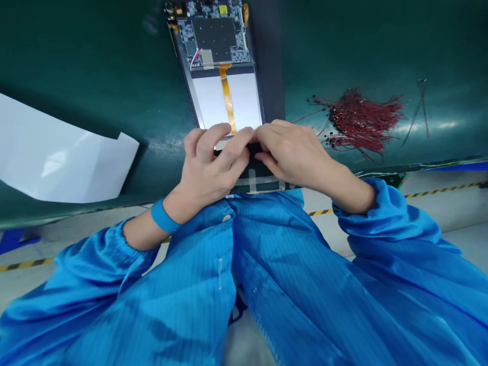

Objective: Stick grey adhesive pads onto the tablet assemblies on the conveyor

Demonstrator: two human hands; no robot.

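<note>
An opened tablet lies on the green mat, its circuit board at the far end, a silver battery and an orange flex strip down the middle. My left hand and my right hand meet at the tablet's near end. Both hands have curled fingers, and their fingertips pinch a small black part at the device's edge. What the part is cannot be made out. A blue band circles my left wrist.
A white sheet lies at the left on the mat. A heap of thin red wires lies at the right, with a thin dark tool beyond it. The bench's front edge runs just under my hands; floor with yellow-black tape shows below.
</note>
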